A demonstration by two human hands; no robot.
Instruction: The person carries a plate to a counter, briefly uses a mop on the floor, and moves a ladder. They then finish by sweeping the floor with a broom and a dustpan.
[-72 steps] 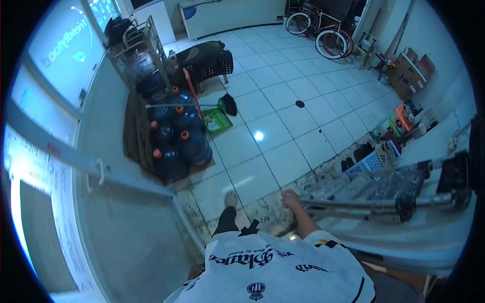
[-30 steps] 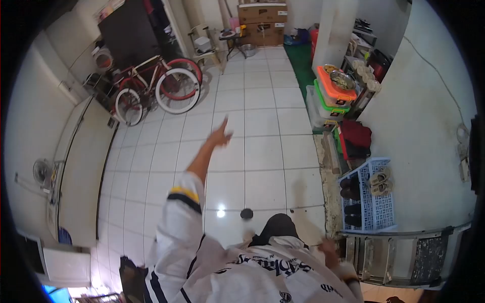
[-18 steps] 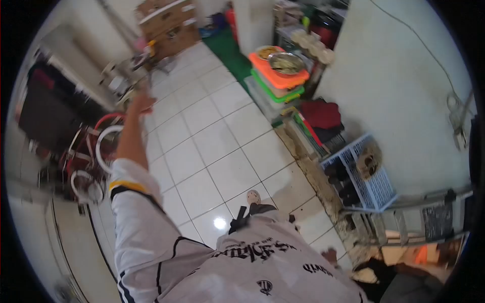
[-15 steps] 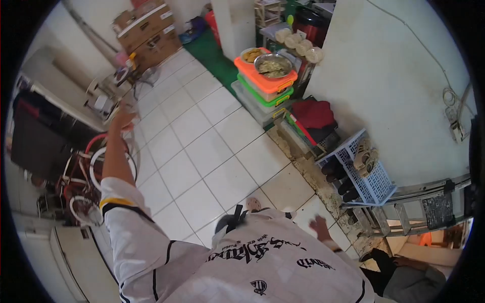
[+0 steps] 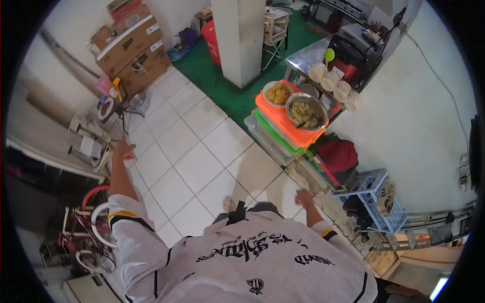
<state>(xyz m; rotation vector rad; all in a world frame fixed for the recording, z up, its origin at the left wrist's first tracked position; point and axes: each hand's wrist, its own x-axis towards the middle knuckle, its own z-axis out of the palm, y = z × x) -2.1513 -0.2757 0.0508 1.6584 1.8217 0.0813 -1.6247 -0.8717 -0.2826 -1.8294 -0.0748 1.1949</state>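
My left hand (image 5: pixel 125 150) is stretched out at the left over the tiled floor, holding nothing, its fingers apart; a stool-like metal frame (image 5: pixel 91 147) stands just beyond it. My right hand (image 5: pixel 303 198) hangs low at the right of centre, slightly blurred, empty with loose fingers. Nearest to it are the tile edge and the blue plastic rack (image 5: pixel 386 202) with shoes. Farther ahead, a bowl of yellow food (image 5: pixel 278 93) and a metal bowl of greenish food (image 5: pixel 306 112) rest on an orange-lidded box (image 5: pixel 273 113).
Cardboard boxes (image 5: pixel 134 58) are stacked at the back left. A white pillar (image 5: pixel 240 45) rises from the green floor. Bicycles (image 5: pixel 83 230) stand at the lower left. A metal table (image 5: pixel 308 55) bears a dark red cooker. Part of another person (image 5: pixel 399 292) shows at the lower right.
The view has moved forward and tilted up, showing more of the pillar and table. The food bowls appear nearer. My right hand has risen in view, and less of the other person shows.
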